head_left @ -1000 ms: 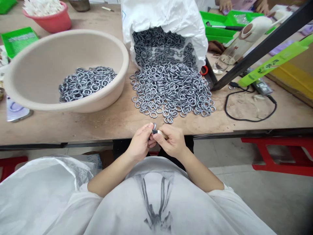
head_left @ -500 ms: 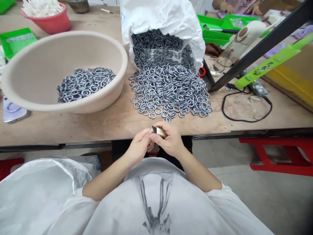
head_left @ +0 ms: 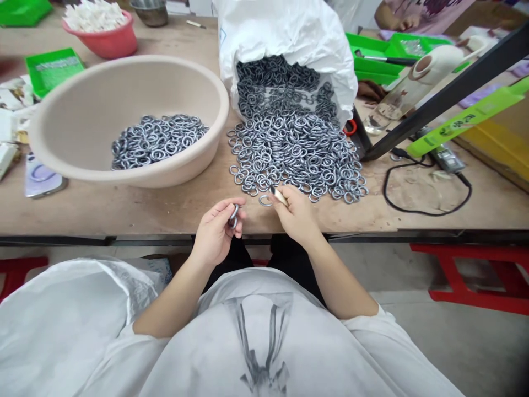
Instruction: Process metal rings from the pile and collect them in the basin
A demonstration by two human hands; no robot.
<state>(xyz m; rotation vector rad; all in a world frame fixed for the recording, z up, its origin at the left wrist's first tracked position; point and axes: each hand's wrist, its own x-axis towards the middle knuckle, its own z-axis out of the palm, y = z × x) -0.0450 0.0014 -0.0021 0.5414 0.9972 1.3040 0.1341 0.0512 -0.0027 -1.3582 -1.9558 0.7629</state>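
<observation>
Between the thumb and fingers of my left hand (head_left: 212, 234) are a couple of grey rings (head_left: 233, 218), held over the table's front edge. My right hand (head_left: 298, 216) grips a small pale tool with a dark tip (head_left: 281, 197); most of it is hidden in the fingers. That tip is at the near edge of a heap of grey rings (head_left: 289, 149), close to a single ring (head_left: 265, 200). The heap spills out of a white sack (head_left: 285, 30) lying on its side. More such rings lie in a large beige basin (head_left: 86, 99) on the left.
A phone (head_left: 43, 176) and a green tray (head_left: 55, 71) are left of the basin, a red bowl (head_left: 111, 41) behind it. On the right are a slanting black bar (head_left: 430, 99), a bottle (head_left: 397, 96) and a looped cable (head_left: 386, 193). Another person's hand (head_left: 407, 22) shows at the back.
My hands have come apart. The left moved left, with rings now showing in its fingers; the right moved forward and right with the tool to the heap's edge. The view shifted slightly.
</observation>
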